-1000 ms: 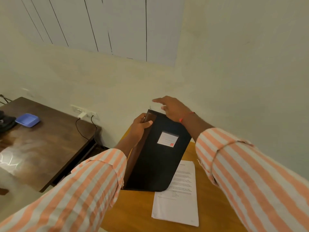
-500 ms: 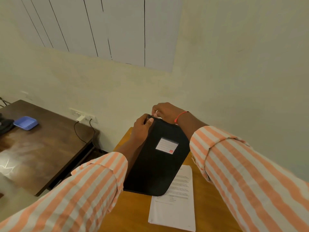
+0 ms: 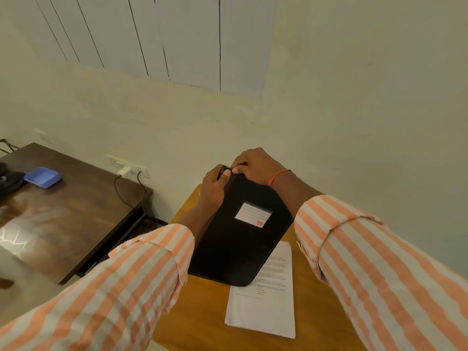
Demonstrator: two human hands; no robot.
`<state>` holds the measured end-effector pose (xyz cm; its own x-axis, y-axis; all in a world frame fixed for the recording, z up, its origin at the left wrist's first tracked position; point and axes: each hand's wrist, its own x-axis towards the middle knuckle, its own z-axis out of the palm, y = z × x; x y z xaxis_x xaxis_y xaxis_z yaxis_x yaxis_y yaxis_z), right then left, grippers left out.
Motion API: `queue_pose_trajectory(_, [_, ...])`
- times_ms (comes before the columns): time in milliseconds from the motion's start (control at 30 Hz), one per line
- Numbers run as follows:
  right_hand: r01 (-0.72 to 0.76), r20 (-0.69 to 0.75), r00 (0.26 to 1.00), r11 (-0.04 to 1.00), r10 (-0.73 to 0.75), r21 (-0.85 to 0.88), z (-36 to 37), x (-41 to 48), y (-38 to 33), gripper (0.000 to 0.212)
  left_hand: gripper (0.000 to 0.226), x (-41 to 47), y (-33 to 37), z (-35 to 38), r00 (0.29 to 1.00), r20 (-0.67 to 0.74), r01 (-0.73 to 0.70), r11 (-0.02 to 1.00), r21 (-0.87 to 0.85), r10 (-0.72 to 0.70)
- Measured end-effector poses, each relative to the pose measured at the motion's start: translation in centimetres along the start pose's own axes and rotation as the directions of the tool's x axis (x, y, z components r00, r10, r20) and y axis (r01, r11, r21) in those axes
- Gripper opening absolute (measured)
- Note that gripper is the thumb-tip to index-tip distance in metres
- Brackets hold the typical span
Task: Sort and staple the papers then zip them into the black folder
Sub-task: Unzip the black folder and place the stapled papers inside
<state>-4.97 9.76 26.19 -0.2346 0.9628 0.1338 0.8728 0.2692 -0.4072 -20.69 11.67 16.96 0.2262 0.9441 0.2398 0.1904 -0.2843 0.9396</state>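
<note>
The black folder (image 3: 238, 239) lies flat and closed on the light wooden table (image 3: 202, 315), a white lined label on its cover. My left hand (image 3: 214, 183) grips the folder's far left corner. My right hand (image 3: 255, 165) pinches something small at that same far edge, where the zipper pull would be; the pull itself is hidden by my fingers. A stack of printed white papers (image 3: 263, 300) rests on the table, partly under the folder's near right corner.
A dark wooden table (image 3: 65, 219) stands to the left with a blue tray (image 3: 41, 177) on it. A wall socket (image 3: 126, 168) with a plugged charger and hanging cables sits between the tables. The wall runs close behind the folder.
The folder's cover was held up open by my left hand and has come down flat. My right hand dropped from hovering above onto the far edge and closed its fingers there.
</note>
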Motion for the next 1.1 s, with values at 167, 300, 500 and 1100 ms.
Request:
queue_pose_trajectory(167, [0.059, 0.049, 0.998, 0.977, -0.05, -0.203, -0.1, -0.1, 0.3, 0.025, 0.023, -0.2, 0.3, 0.4, 1.0, 0.014, 0.004, 1.0, -0.022, -0.004])
queue_pose_trajectory(300, [0.207, 0.046, 0.977, 0.889, -0.206, -0.408, 0.1, -0.8, 0.2, 0.021, 0.034, -0.1, 0.4, 0.5, 1.0, 0.013, 0.001, 1.0, -0.021, 0.0])
queue_pose_trajectory(500, [0.262, -0.052, 0.942, 0.824, -0.331, -0.503, 0.0, -2.6, 1.0, 0.027, 0.023, 0.0, 1.1, 0.9, 1.0, -0.007, 0.007, 1.0, -0.019, -0.007])
queue_pose_trajectory(1100, [0.172, -0.185, 0.956, 0.949, -0.226, -0.266, 0.7, -4.6, 3.3, 0.02, 0.026, -0.6, 2.2, 2.0, 0.975, 0.22, 0.006, 0.993, -0.116, 0.019])
